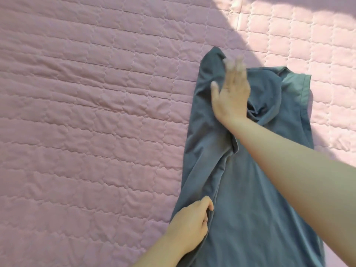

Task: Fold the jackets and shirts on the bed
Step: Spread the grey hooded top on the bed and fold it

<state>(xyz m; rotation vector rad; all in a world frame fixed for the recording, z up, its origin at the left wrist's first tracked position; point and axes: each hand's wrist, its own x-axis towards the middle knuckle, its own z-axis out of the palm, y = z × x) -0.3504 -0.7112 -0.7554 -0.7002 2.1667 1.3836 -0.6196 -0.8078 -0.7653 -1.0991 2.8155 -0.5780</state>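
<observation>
A grey-blue shirt lies lengthwise on the pink quilted bed, its collar end far from me and its left side folded over the middle. My right hand lies flat with straight fingers on the folded sleeve part near the top; the fingers are blurred. My left hand pinches the shirt's left edge near the bottom, fingers curled into the cloth.
The pink quilt spreads wide to the left of the shirt. A patch of bright sunlight falls across the bed at the upper right, beyond the collar.
</observation>
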